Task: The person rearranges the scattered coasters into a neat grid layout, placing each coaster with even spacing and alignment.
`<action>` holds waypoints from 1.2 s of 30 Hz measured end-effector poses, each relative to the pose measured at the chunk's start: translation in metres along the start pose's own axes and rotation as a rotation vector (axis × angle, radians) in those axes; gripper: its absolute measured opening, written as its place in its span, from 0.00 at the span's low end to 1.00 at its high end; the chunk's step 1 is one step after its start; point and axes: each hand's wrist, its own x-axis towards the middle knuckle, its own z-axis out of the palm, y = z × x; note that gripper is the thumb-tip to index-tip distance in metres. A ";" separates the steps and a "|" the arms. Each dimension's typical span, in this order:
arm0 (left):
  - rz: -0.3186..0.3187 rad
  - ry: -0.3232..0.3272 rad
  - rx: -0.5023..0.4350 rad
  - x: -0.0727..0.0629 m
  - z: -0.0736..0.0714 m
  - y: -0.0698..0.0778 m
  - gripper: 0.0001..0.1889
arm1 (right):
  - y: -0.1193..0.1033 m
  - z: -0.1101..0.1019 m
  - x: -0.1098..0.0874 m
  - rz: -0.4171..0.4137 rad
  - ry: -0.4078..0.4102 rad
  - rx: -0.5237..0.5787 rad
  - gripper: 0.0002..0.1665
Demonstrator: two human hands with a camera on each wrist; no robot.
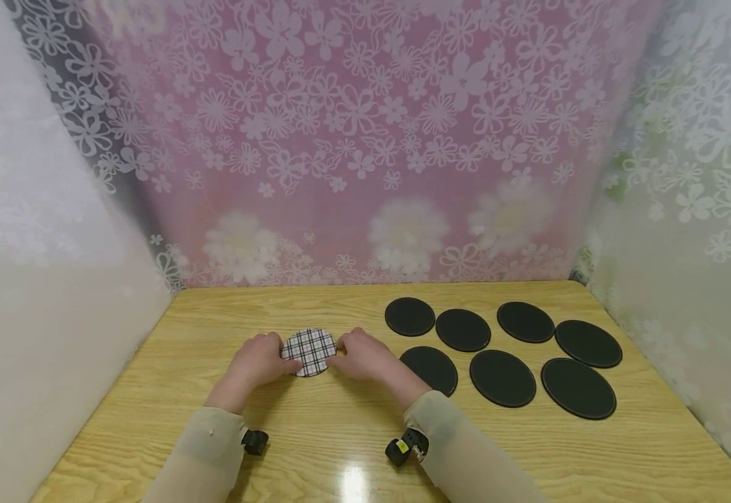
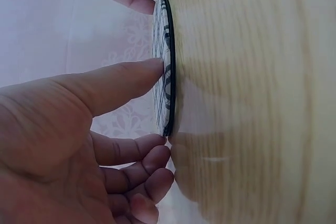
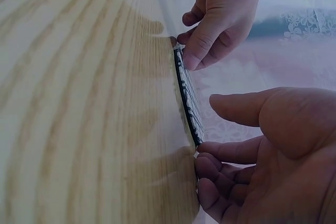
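Observation:
A round coaster (image 1: 309, 351) with a black-and-white plaid top lies on the wooden table between both hands. From the side, in the left wrist view, the coaster (image 2: 161, 72) shows a black underside close against the wood. My left hand (image 1: 263, 362) pinches its left edge, thumb over the plaid top and index fingertip at the rim. On the opposite side, my right hand (image 1: 363, 355) touches the rim with its index fingertip. In the right wrist view, the thumb of the right hand (image 3: 278, 145) is raised apart from the coaster (image 3: 190, 95).
Several black round coasters lie flat to the right, among them a back one (image 1: 409, 316), a front one (image 1: 502, 378) and a far-right one (image 1: 588, 343). The right forearm overlaps the nearest coaster (image 1: 430, 367). Flower-patterned curtains (image 1: 365, 140) stand behind and beside the table (image 1: 315, 447).

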 end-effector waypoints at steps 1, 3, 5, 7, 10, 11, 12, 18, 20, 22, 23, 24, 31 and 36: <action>-0.002 -0.002 -0.005 0.000 0.000 0.000 0.22 | 0.000 0.000 0.000 0.003 -0.004 0.007 0.25; -0.011 -0.007 -0.020 0.000 0.001 0.000 0.22 | 0.000 0.000 0.000 0.004 -0.008 0.017 0.24; -0.020 -0.010 -0.031 0.000 0.001 0.001 0.21 | 0.001 0.000 0.000 0.010 -0.010 0.033 0.24; -0.028 -0.013 -0.037 -0.001 0.000 0.003 0.22 | 0.001 0.000 0.000 0.018 -0.018 0.063 0.22; -0.034 -0.010 -0.032 -0.001 0.000 0.005 0.24 | 0.002 -0.002 0.000 0.037 -0.020 0.123 0.18; -0.035 -0.009 -0.032 -0.001 0.000 0.006 0.25 | 0.003 -0.002 0.001 0.045 -0.019 0.140 0.17; -0.036 -0.007 -0.030 -0.001 0.001 0.006 0.25 | 0.003 -0.002 0.001 0.053 -0.017 0.153 0.17; -0.035 0.015 -0.045 0.000 0.005 0.009 0.24 | 0.006 -0.003 0.003 0.102 0.045 0.227 0.16; -0.027 0.023 -0.043 0.000 0.006 0.010 0.24 | 0.008 -0.003 0.004 0.123 0.082 0.240 0.15; -0.018 0.028 -0.040 0.000 0.007 0.013 0.23 | 0.011 -0.004 0.005 0.145 0.122 0.236 0.14; -0.014 0.030 -0.040 0.001 0.008 0.014 0.23 | 0.012 -0.005 0.005 0.151 0.139 0.231 0.13; -0.009 0.031 -0.039 0.001 0.009 0.015 0.23 | 0.014 -0.006 0.005 0.156 0.155 0.225 0.12; 0.023 0.070 -0.029 0.001 0.014 0.024 0.23 | 0.021 -0.011 0.002 0.201 0.213 0.255 0.07; 0.036 0.098 -0.031 0.001 0.014 0.030 0.23 | 0.027 -0.011 -0.002 0.211 0.220 0.242 0.08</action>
